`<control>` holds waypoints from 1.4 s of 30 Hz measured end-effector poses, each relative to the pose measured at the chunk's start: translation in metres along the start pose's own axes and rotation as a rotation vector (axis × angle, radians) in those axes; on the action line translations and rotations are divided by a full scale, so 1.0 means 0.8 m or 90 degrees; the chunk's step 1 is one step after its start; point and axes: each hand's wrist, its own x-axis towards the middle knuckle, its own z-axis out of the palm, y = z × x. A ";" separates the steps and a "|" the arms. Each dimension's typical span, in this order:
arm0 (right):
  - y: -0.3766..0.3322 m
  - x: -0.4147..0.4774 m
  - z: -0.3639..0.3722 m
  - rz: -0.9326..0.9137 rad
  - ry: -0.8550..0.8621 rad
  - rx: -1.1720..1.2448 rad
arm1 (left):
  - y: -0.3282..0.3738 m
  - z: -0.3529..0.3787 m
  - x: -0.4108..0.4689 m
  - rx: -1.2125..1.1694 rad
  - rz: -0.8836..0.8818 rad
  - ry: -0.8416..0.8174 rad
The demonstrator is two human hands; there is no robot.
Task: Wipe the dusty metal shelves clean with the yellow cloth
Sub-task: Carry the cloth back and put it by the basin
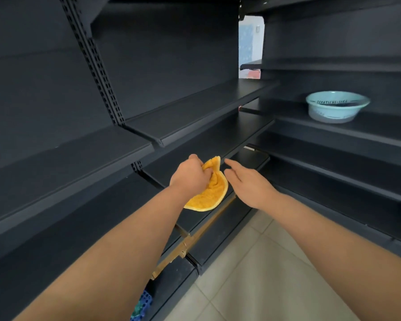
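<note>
The left arm [102, 251] and right arm [333, 239] reach out. The left hand [190, 174] squeezes the yellow cloth [208, 195] by a dark metal shelf [218, 140]. The right hand [248, 184] is just beside the cloth, fingers straight. A pale bowl [336, 107] sits on the right.

Probably a shop: rows of dark metal gondola shelves [195, 117] over tiled floor [264, 274]

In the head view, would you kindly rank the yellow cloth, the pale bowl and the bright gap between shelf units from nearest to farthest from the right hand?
From the right hand:
1. yellow cloth, just left of it, held in the left hand.
2. pale bowl, on a shelf up to its right.
3. bright gap, far back, above.
</note>
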 end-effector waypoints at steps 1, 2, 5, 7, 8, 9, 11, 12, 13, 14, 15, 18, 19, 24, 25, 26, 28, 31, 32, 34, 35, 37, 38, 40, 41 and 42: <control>0.006 0.001 -0.011 -0.010 -0.003 0.023 | 0.013 0.005 0.000 0.000 0.008 0.002; 0.013 0.003 -0.019 -0.024 -0.021 0.021 | 0.026 0.010 0.000 -0.005 0.012 0.004; 0.038 0.007 -0.033 -0.058 -0.082 -0.062 | 0.052 0.028 -0.004 -0.034 0.002 0.012; 0.056 0.009 -0.037 -0.064 -0.083 -0.084 | 0.060 0.038 -0.007 -0.059 -0.012 0.010; 0.063 0.009 -0.038 -0.066 -0.076 -0.094 | 0.061 0.041 -0.009 -0.085 -0.023 -0.013; 0.071 0.009 -0.040 -0.064 -0.067 -0.104 | 0.062 0.044 -0.012 -0.129 -0.040 -0.059; 0.086 0.007 -0.043 -0.048 -0.042 -0.130 | 0.061 0.048 -0.018 -0.249 -0.089 -0.206; 0.095 0.005 -0.045 -0.037 -0.027 -0.148 | 0.060 0.051 -0.023 -0.297 -0.113 -0.274; 0.104 0.002 -0.047 -0.024 -0.015 -0.164 | 0.057 0.056 -0.026 -0.321 -0.130 -0.325; 0.114 -0.001 -0.050 -0.010 -0.012 -0.173 | 0.055 0.061 -0.029 -0.307 -0.140 -0.350; 0.124 -0.004 -0.053 0.001 -0.015 -0.176 | 0.054 0.066 -0.031 -0.270 -0.142 -0.352; 0.149 -0.013 -0.062 0.006 -0.013 -0.182 | 0.061 0.079 -0.034 -0.215 -0.154 -0.267; 0.155 -0.016 -0.067 0.008 -0.001 -0.179 | 0.064 0.082 -0.033 -0.251 -0.169 -0.238; 0.182 -0.027 -0.096 0.050 0.042 -0.179 | 0.091 0.099 -0.025 -0.331 -0.175 -0.210; 0.186 -0.028 -0.103 0.070 0.042 -0.185 | 0.099 0.106 -0.021 -0.319 -0.170 -0.212; 0.192 -0.030 -0.109 0.089 0.041 -0.191 | 0.110 0.113 -0.017 -0.303 -0.166 -0.206; 0.205 -0.034 -0.120 0.115 0.052 -0.185 | 0.134 0.128 -0.008 -0.277 -0.169 -0.180; 0.228 -0.033 -0.128 0.099 0.042 -0.100 | 0.170 0.148 0.008 -0.307 -0.191 -0.160; 0.233 -0.030 -0.129 0.093 0.010 -0.059 | 0.180 0.154 0.014 -0.321 -0.191 -0.158; 0.241 -0.022 -0.130 0.095 -0.061 -0.015 | 0.201 0.165 0.026 -0.348 -0.181 -0.170; 0.246 -0.015 -0.129 0.096 -0.077 -0.030 | 0.209 0.170 0.034 -0.367 -0.176 -0.175; 0.261 0.003 -0.128 0.107 -0.070 -0.095 | 0.223 0.180 0.054 -0.395 -0.165 -0.191; 0.271 0.013 -0.130 0.117 -0.053 -0.121 | 0.228 0.186 0.066 -0.400 -0.154 -0.194; 0.288 0.035 -0.139 0.137 -0.018 -0.154 | 0.237 0.198 0.096 -0.403 -0.145 -0.202; 0.297 0.047 -0.146 0.140 -0.005 -0.167 | 0.240 0.205 0.113 -0.409 -0.148 -0.206; 0.308 0.060 -0.152 0.141 0.009 -0.179 | 0.244 0.214 0.131 -0.421 -0.159 -0.216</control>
